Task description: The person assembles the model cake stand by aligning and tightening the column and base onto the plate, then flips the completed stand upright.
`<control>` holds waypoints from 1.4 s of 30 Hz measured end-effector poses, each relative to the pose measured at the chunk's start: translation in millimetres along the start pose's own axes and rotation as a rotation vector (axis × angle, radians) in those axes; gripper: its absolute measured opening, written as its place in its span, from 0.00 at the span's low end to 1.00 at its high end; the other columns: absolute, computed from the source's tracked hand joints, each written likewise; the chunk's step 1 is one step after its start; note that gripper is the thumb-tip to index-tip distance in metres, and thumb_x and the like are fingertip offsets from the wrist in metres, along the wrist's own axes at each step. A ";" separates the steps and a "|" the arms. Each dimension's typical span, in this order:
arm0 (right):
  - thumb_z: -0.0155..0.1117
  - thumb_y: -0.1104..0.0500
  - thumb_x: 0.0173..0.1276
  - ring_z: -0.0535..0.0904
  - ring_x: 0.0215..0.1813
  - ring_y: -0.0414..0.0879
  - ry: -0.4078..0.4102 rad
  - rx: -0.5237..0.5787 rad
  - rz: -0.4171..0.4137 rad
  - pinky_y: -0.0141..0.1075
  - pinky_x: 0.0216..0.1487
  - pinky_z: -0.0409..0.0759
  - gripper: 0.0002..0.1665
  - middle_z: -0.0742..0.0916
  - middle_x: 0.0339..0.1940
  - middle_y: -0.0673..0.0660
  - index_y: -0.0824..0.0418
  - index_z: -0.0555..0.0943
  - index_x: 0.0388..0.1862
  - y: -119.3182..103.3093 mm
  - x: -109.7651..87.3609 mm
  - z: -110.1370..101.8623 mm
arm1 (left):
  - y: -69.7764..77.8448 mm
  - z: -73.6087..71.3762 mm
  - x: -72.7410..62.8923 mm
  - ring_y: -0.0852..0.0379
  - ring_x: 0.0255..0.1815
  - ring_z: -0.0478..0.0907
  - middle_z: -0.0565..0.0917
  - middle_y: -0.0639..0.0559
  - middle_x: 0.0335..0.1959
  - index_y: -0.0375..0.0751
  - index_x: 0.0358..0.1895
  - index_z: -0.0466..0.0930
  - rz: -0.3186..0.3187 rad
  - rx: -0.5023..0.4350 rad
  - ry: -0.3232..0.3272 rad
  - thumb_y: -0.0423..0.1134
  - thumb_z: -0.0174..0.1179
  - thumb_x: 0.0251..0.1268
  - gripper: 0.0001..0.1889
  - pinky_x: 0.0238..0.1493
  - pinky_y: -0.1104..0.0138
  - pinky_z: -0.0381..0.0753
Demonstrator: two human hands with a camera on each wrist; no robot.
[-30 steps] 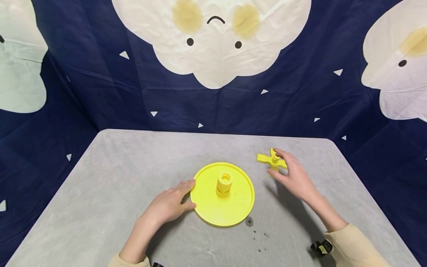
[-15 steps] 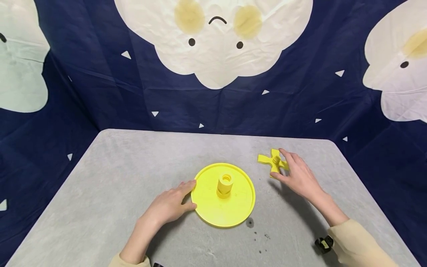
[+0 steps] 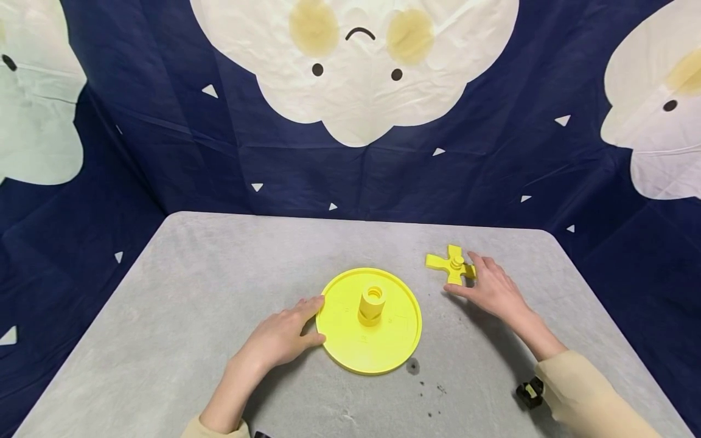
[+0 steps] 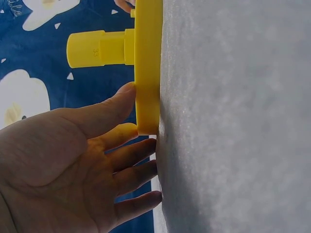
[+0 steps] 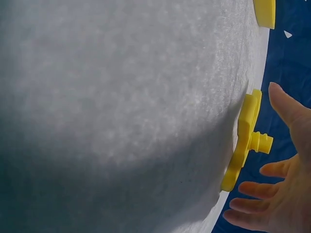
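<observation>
Moved: right hand (image 3: 495,293), fingertips drawn back from the post of the yellow plastic four-armed cross (image 3: 453,266).
Left hand (image 3: 280,334): thumb and fingers parted, touching the round yellow plastic disc (image 3: 368,342).
Disc: flat on the mottled grey table (image 3: 219,274), socket upright.
Cross: flat, right of the disc, post up.
Right hand: spread beside the cross, apart.

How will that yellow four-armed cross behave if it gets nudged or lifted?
The yellow four-armed cross is probably stiff, judging by its thick arms. Lying flat on the gray table, it would likely slide or pivot rather than roll. Its upright ridged stud should offer some grip.
</observation>
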State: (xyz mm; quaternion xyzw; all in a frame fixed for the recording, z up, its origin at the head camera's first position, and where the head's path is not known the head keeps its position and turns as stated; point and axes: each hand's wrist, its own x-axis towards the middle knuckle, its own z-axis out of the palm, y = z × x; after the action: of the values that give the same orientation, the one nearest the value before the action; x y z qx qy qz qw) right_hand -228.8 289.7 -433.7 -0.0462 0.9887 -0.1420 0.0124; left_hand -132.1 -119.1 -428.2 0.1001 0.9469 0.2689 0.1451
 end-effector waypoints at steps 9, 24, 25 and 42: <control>0.71 0.28 0.60 0.74 0.65 0.76 -0.068 -0.034 0.066 0.68 0.61 0.77 0.65 0.74 0.68 0.80 0.74 0.62 0.76 -6.9 3.8 2.9 | 0.7 -2.0 -0.5 0.41 0.80 0.66 0.70 0.48 0.79 0.47 0.79 0.66 0.007 0.002 -0.001 0.50 0.68 0.67 0.39 0.76 0.39 0.68; 0.71 0.34 0.62 0.78 0.46 0.63 -0.074 -0.061 0.104 0.58 0.41 0.79 0.57 0.79 0.50 0.74 0.76 0.65 0.70 -15.2 0.9 10.5 | -0.2 -1.1 0.8 0.42 0.81 0.65 0.69 0.50 0.80 0.48 0.79 0.65 -0.004 0.001 -0.018 0.50 0.68 0.67 0.39 0.76 0.39 0.67; 0.71 0.34 0.62 0.78 0.46 0.63 -0.074 -0.059 0.105 0.58 0.41 0.79 0.57 0.79 0.50 0.74 0.75 0.65 0.70 -14.9 0.6 10.7 | -0.1 -1.0 0.7 0.42 0.81 0.65 0.69 0.49 0.80 0.48 0.79 0.65 -0.003 0.001 -0.016 0.50 0.68 0.67 0.39 0.76 0.39 0.67; 0.70 0.30 0.61 0.70 0.67 0.77 -0.018 0.088 0.148 0.69 0.64 0.74 0.68 0.67 0.70 0.84 0.74 0.53 0.80 -6.5 4.0 6.9 | 1.2 -0.6 0.3 0.41 0.80 0.66 0.70 0.48 0.79 0.48 0.79 0.66 -0.005 0.007 -0.004 0.49 0.68 0.67 0.38 0.75 0.39 0.68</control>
State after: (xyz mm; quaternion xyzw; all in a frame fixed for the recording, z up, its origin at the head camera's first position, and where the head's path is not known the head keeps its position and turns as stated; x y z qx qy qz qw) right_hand -232.0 281.2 -438.5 0.0262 0.9821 -0.1834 0.0336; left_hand -132.4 -118.3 -427.2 0.0986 0.9478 0.2650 0.1473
